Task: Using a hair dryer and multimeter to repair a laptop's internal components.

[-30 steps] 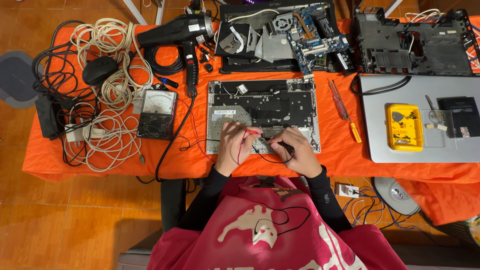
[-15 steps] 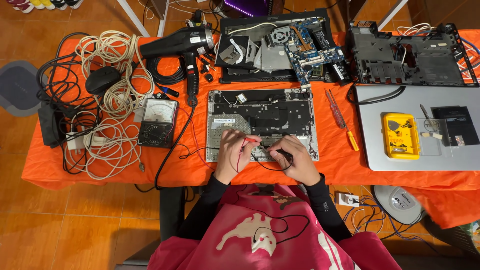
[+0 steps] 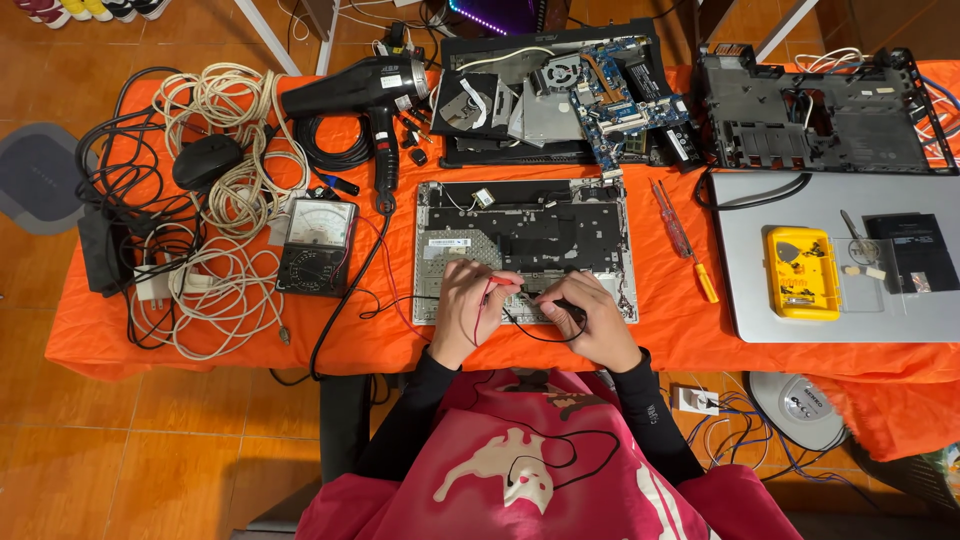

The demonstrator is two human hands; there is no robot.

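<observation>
An opened laptop palmrest shell [image 3: 525, 225] lies upside down on the orange cloth [image 3: 670, 330] in front of me. My left hand [image 3: 465, 305] pinches a red probe [image 3: 500, 287] against the shell's near edge. Close beside it, my right hand [image 3: 590, 315] grips a black probe [image 3: 560, 303], its tip pointing toward the red one. Red and black leads run left from the probes to an analogue multimeter [image 3: 318, 245].
A black heat gun [image 3: 365, 95], coiled cables [image 3: 215, 180] and a mouse [image 3: 207, 160] fill the left side. Dismantled laptop parts [image 3: 575, 95] and a bare chassis [image 3: 820, 115] lie at the back. Two screwdrivers [image 3: 680, 235], a silver laptop lid [image 3: 830, 320] and a yellow tool case [image 3: 802, 272] sit right.
Both hands stay on the probes at the shell's near edge. The view has shifted slightly; the hands have drawn a little closer together.
</observation>
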